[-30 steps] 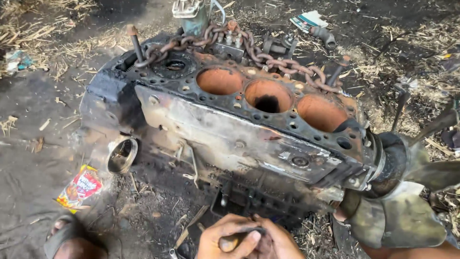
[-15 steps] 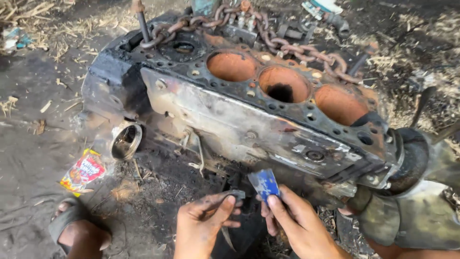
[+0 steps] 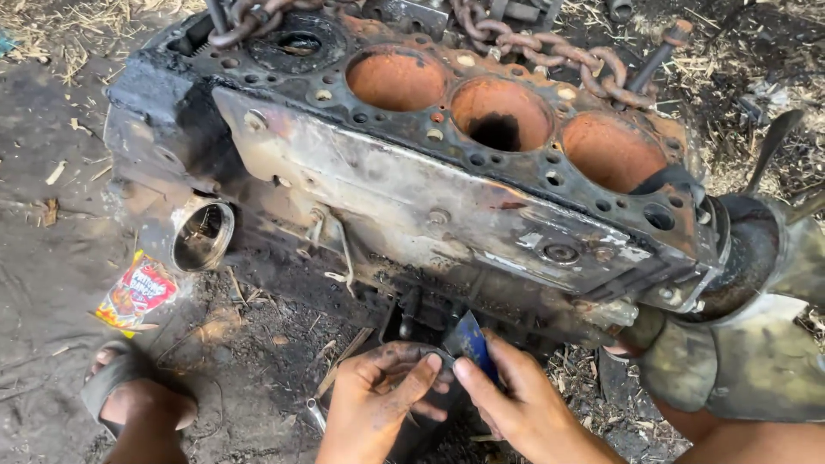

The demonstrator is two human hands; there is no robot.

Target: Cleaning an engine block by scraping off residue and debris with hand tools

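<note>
A rusty engine block [image 3: 412, 198] lies on the dirt, its orange cylinder bores [image 3: 501, 112] facing up and a rusted chain [image 3: 550, 56] draped over the top. Below its lower edge, my left hand [image 3: 378, 404] and my right hand [image 3: 516, 399] meet, both greasy. My right hand pinches a small blue flat piece [image 3: 474, 341] between thumb and fingers. My left hand's fingertips hold a small dark object [image 3: 430, 354] that touches the blue piece. Both hands are close to the block's underside.
A metal cup-like tube [image 3: 203, 235] juts from the block's left side. A red and yellow wrapper [image 3: 137, 292] lies on the soil. My sandalled foot [image 3: 129, 391] is at bottom left. A fan and pulley [image 3: 756, 283] sit at the right end.
The view has moved closer to the block. My hands came together again, with the blue piece now held right against the left fingertips near the block's underside.
</note>
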